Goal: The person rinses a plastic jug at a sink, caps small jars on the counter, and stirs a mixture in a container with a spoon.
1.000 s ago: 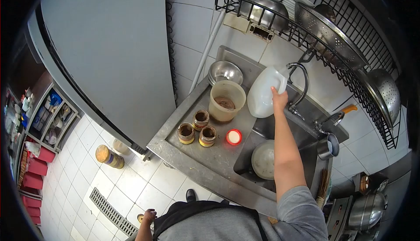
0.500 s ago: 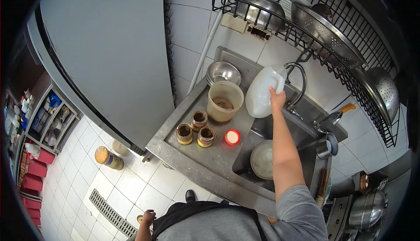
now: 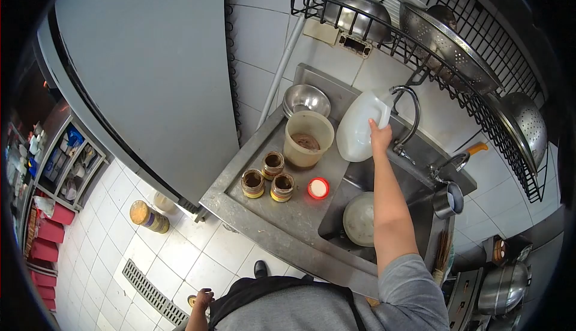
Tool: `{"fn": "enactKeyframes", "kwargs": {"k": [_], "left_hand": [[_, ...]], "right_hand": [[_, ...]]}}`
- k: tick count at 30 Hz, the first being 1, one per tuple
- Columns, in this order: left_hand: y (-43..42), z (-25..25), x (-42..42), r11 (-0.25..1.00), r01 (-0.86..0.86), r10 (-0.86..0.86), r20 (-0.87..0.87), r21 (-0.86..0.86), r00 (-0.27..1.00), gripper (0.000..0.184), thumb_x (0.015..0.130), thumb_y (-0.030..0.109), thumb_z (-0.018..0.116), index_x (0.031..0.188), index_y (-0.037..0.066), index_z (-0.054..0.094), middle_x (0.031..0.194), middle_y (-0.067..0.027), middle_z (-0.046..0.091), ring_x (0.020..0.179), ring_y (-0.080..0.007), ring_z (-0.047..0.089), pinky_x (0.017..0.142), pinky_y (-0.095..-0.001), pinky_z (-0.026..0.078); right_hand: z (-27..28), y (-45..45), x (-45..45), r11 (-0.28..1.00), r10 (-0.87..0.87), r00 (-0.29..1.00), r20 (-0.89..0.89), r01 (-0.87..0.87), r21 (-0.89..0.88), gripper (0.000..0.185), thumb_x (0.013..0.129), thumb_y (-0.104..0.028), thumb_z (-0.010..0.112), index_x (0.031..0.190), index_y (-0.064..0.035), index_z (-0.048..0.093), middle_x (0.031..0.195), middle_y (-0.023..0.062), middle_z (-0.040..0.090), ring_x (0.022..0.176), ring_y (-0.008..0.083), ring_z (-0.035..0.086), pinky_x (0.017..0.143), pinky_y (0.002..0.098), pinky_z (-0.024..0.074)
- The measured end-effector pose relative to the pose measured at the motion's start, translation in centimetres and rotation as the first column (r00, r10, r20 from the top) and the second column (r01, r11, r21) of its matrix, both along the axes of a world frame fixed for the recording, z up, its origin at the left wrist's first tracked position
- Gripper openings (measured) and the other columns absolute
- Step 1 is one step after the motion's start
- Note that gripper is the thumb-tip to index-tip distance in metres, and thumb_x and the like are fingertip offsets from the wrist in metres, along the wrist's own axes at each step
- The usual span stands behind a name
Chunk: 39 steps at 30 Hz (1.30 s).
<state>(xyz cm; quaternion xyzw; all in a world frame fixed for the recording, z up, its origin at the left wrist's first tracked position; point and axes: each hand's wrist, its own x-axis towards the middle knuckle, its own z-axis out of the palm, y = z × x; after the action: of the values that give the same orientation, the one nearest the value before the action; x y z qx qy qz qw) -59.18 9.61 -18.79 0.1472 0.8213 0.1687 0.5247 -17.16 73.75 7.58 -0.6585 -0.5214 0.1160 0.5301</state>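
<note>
My right hand [image 3: 380, 138] is closed round the handle of a translucent white plastic jug [image 3: 355, 130]. The jug leans with its neck against the spout of the curved faucet [image 3: 415, 112], above the sink [image 3: 354, 178]. Down by my left side, my left hand [image 3: 204, 298] has curled fingers; a small yellowish round thing [image 3: 192, 300] shows beside them, and whether I grip it is unclear. On the steel drainboard stand three glass jars [image 3: 273, 164] with dark brown residue, a cloudy plastic tub [image 3: 309, 142] holding some brown liquid, and a red lid [image 3: 318, 189].
A pale round bowl [image 3: 360, 219] sits in the sink. Steel bowls [image 3: 306, 100] stand behind the tub. A wire rack [image 3: 420, 49] with plates and colanders hangs above. Left is a large grey cabinet [image 3: 144, 61]; a jar [image 3: 149, 217] stands on the tiled floor.
</note>
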Motion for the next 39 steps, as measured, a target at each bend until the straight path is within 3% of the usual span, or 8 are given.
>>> {"fn": "enactKeyframes", "kwargs": {"k": [2,26,29,32,35,38,39], "left_hand": [[0.0,0.1,0.1,1.0,0.002,-0.002,-0.003,0.009,1.0,0.04,0.079,0.005,0.059,0.118,-0.005,0.051,0.087,-0.0179,0.064,0.067,-0.0253,0.065,0.059,-0.0331,0.054],[-0.1,-0.5,0.4,0.998,-0.039,0.039,0.001,0.05,0.999,0.04,0.078,0.008,0.06,0.115,-0.006,0.054,0.082,-0.0188,0.064,0.067,-0.0237,0.064,0.061,-0.0312,0.052],[-3.7,-7.6,-1.8,0.851,0.445,-0.387,-0.243,0.277,0.89,0.04,0.076,0.009,0.061,0.113,-0.006,0.055,0.082,-0.0187,0.064,0.067,-0.0228,0.064,0.061,-0.0305,0.052],[-2.2,-4.8,-0.9,0.971,0.214,-0.202,-0.114,0.109,0.973,0.041,0.074,0.01,0.062,0.111,-0.007,0.055,0.081,-0.0183,0.064,0.069,-0.0223,0.064,0.062,-0.0306,0.053],[-0.2,-0.5,0.4,1.0,0.011,-0.01,-0.046,0.028,0.999,0.041,0.074,0.01,0.062,0.111,-0.006,0.056,0.08,-0.0186,0.065,0.071,-0.0223,0.065,0.063,-0.0314,0.053],[-0.3,-0.7,0.3,0.997,0.051,-0.048,-0.07,0.05,0.996,0.042,0.074,0.01,0.061,0.112,-0.006,0.055,0.078,-0.019,0.065,0.071,-0.0224,0.065,0.062,-0.0315,0.053],[-0.3,-0.7,0.3,0.998,0.038,-0.034,-0.061,0.057,0.998,0.041,0.074,0.01,0.061,0.112,-0.006,0.055,0.079,-0.0192,0.065,0.071,-0.0226,0.065,0.062,-0.0317,0.053]], "right_hand": [[-1.7,1.5,0.6,0.994,-0.037,0.997,0.073,0.03,0.106,0.044,0.068,-0.034,0.078,0.084,0.0029,0.059,0.064,0.0127,0.062,0.048,0.0207,0.059,0.051,0.0343,0.0483],[-2.1,1.9,1.0,0.991,-0.038,0.993,0.115,0.023,0.131,0.046,0.068,-0.036,0.078,0.083,0.0029,0.058,0.064,0.0126,0.061,0.047,0.0207,0.058,0.05,0.0336,0.0471],[-1.5,1.2,0.6,0.989,-0.033,0.995,0.094,0.019,0.146,0.047,0.068,-0.036,0.078,0.085,0.003,0.058,0.065,0.0128,0.062,0.048,0.0208,0.058,0.05,0.0332,0.0475],[0.1,0.0,0.1,0.999,0.001,1.0,-0.016,-0.002,-0.032,0.048,0.066,-0.035,0.078,0.09,0.0026,0.061,0.088,0.0214,0.065,0.085,0.0364,0.063,0.076,0.0431,0.0479],[-0.1,0.3,0.2,1.0,-0.008,1.0,-0.007,0.008,-0.025,0.048,0.066,-0.035,0.078,0.09,0.0028,0.061,0.088,0.0216,0.065,0.085,0.0368,0.063,0.076,0.0431,0.048],[-2.0,1.9,0.9,0.994,-0.055,0.995,0.085,0.047,0.096,0.046,0.068,-0.035,0.078,0.087,0.0021,0.058,0.065,0.0115,0.062,0.048,0.0202,0.058,0.05,0.0332,0.0472],[-2.1,1.9,0.9,0.993,-0.052,0.995,0.087,0.042,0.11,0.046,0.068,-0.035,0.078,0.086,0.0021,0.058,0.065,0.0114,0.062,0.048,0.0202,0.058,0.05,0.0332,0.0471]]}}
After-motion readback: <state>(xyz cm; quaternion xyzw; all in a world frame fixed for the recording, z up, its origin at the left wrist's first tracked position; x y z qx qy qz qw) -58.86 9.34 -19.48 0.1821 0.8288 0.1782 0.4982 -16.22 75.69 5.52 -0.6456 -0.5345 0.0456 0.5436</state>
